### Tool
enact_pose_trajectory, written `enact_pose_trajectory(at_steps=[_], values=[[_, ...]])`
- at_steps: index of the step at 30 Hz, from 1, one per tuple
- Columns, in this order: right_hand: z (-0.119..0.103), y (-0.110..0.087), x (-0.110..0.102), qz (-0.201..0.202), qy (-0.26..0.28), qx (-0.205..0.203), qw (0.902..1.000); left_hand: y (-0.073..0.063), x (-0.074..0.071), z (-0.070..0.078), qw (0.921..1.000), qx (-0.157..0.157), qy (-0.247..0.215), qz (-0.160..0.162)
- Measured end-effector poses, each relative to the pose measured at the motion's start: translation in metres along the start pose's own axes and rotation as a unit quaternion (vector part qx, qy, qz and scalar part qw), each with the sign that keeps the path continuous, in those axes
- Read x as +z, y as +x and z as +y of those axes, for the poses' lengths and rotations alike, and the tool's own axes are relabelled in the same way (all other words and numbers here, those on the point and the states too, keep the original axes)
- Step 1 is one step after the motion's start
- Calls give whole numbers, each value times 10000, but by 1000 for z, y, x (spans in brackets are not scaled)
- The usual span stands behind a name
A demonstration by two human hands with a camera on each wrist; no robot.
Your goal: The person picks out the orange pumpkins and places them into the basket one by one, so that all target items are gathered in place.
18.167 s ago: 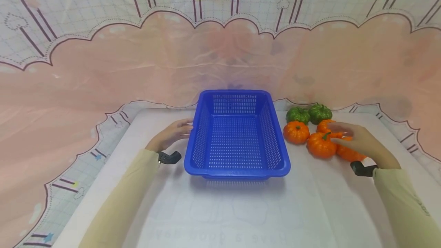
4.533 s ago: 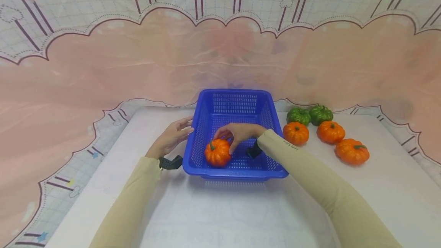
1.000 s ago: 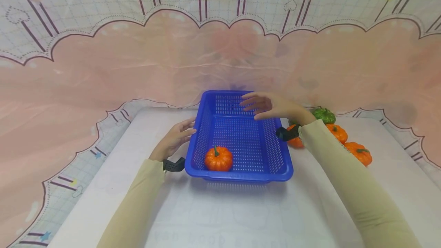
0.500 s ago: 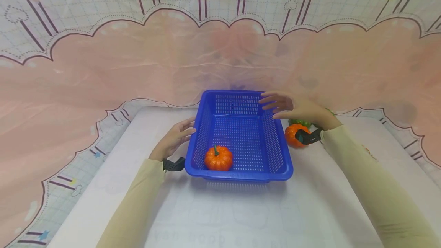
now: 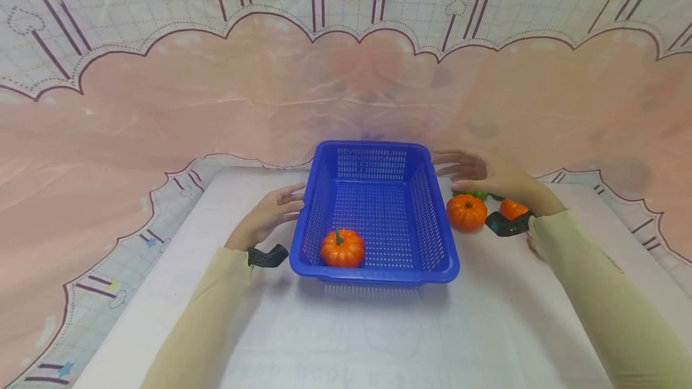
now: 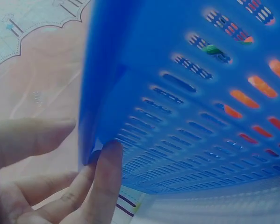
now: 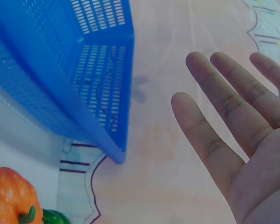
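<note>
A blue plastic basket (image 5: 373, 275) with slotted walls stands mid-table, an orange pumpkin (image 5: 343, 249) in its near left corner. My left hand (image 5: 268, 215) is at the basket's left side, its extended fingertips touching the wall under the rim; in the left wrist view the thumb stays off the rim. My right hand (image 5: 494, 177) hovers beyond the basket's right side, fingers spread and holding nothing. Below it, a second orange pumpkin (image 5: 467, 214) sits beside the basket. Another orange pumpkin (image 5: 512, 209) and a green pumpkin (image 5: 477, 195) are partly covered by the right hand and wrist.
Under the right sleeve a sliver of one more orange pumpkin (image 5: 533, 248) shows. A white cloth (image 5: 324, 341) covers the table, and a patterned pink curtain (image 5: 227, 107) hangs close behind the basket. Each wrist carries a black camera mount (image 5: 267, 256).
The right hand set an orange pumpkin in the basket, let it go, and has moved right, from over the basket to the pumpkins beside it. The left hand stays at the rim.
</note>
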State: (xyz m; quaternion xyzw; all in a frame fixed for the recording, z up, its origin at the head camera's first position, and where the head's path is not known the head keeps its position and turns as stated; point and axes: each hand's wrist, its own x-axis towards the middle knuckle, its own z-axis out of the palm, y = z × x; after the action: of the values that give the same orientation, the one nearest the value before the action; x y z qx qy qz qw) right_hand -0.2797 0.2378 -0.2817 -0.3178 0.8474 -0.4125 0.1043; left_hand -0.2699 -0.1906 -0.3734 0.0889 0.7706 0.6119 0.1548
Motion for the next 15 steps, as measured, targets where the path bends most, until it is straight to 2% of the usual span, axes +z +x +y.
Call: enact_pose_trajectory(at_steps=[4,10,15], values=[[4,-8,-1,19,149,113,9998,-1,-1,3,9999,-15,123,-55],[10,-19,1,192,17,124,9997,-2,-1,3,9996,14,267,-58],[16,-28,1,313,32,190,9993,-1,0,0,9998,66,203,-41]])
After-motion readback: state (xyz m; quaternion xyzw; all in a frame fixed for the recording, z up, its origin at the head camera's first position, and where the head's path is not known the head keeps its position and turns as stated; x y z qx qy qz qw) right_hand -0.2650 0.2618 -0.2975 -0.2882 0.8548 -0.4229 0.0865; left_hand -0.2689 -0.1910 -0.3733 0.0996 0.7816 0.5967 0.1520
